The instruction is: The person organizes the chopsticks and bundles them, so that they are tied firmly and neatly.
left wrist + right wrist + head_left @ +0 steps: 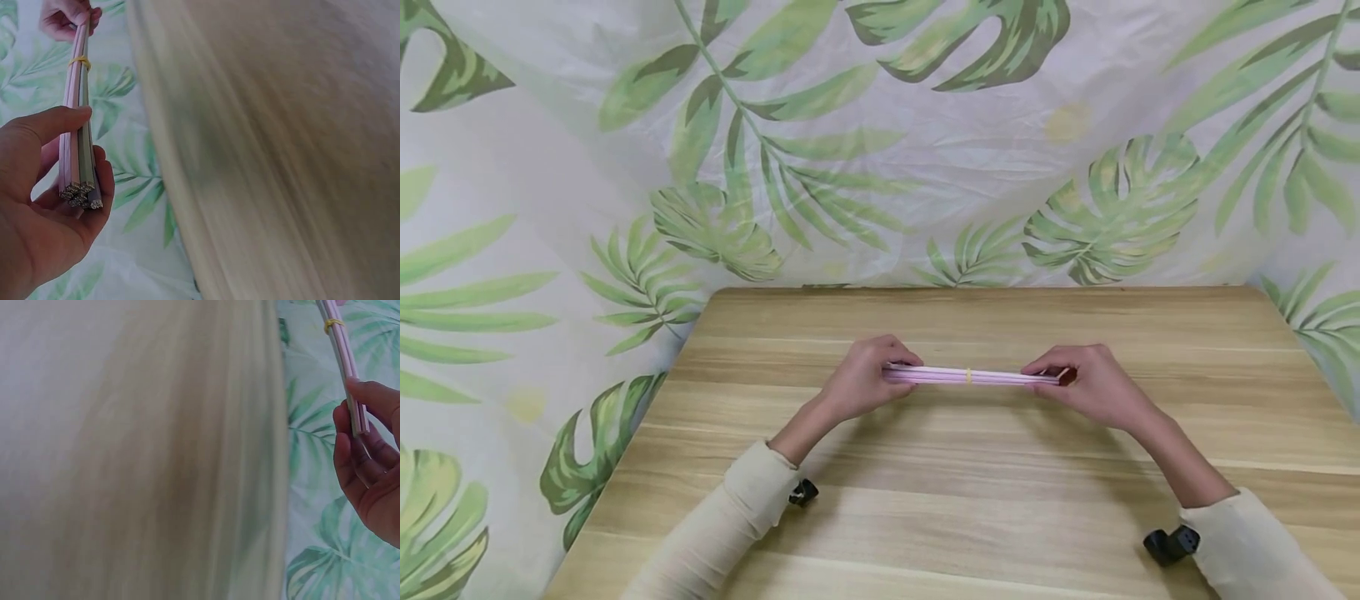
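A slim bundle of pastel pink, white and greyish-green chopsticks [943, 375] spans the space between both hands above the table. A yellow rubber band [968, 376] wraps it near the middle. My left hand [867, 377] pinches the left end, thumb on one side and fingers curled on the other. In the left wrist view, the square patterned ends of the chopsticks [74, 150] poke out past the fingers. At the opposite end, my right hand [1093, 385] holds the bundle between thumb and fingertips. Its narrower tips [359, 422] show in the right wrist view.
The wood-grain table [955, 508] stretches beneath the hands, its far edge against a leaf-print cloth [970, 183]. Black devices sit by the left sleeve [803, 492] and the right cuff [1171, 546].
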`<action>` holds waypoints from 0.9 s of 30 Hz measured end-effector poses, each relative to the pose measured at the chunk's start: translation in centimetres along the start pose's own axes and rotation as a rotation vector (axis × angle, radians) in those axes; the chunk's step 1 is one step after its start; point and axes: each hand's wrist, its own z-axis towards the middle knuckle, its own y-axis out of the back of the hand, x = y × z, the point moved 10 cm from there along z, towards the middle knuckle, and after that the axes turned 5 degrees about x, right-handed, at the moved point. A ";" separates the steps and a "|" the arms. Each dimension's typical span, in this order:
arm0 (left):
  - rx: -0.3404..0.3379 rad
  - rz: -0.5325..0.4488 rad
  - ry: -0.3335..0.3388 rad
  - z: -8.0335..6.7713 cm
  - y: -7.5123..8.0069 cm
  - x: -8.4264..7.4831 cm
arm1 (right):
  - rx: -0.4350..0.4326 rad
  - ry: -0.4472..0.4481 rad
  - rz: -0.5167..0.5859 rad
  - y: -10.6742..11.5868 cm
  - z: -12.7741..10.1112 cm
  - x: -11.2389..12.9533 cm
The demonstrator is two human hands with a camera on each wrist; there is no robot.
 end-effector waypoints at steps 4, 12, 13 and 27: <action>0.031 0.030 0.040 0.1 -0.7 0.8 | 0.021 -0.003 0.005 -0.6 0.3 -0.6; 0.078 0.074 0.082 0.2 -1.9 1.5 | 0.066 -0.023 0.011 -1.8 0.8 -1.9; 0.082 0.078 0.080 0.2 -2.0 1.5 | 0.068 -0.024 0.012 -1.9 0.8 -2.1; 0.160 0.143 0.107 0.5 -3.4 2.2 | 0.133 -0.020 -0.024 -3.6 0.9 -2.6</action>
